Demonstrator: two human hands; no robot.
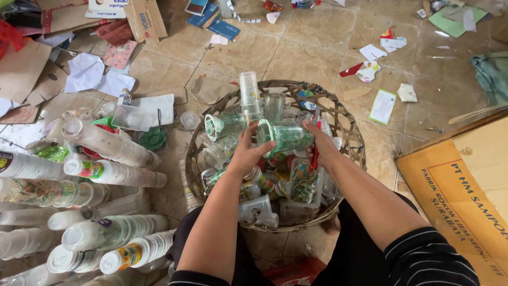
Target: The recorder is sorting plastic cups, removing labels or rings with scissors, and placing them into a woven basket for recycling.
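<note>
On the far left, long stacks of cups lie on their sides on the floor. Behind them sit bits of cardboard and white paper. A clear tray lies near the stacks.

In the middle stands a round woven basket, full of loose plastic cups. A tall clear cup sticks up at the back of the pile.

The left hand is over the basket. Its fingers are curled around the open end of a green printed cup, which lies on its side above the pile. The right hand is at the other end of the same cup. Its fingers are closed, and something red shows under them; it is too hidden to tell what it is.

More paper scraps lie on the floor past the basket. On the far right is a big brown box, just beside the basket.
</note>
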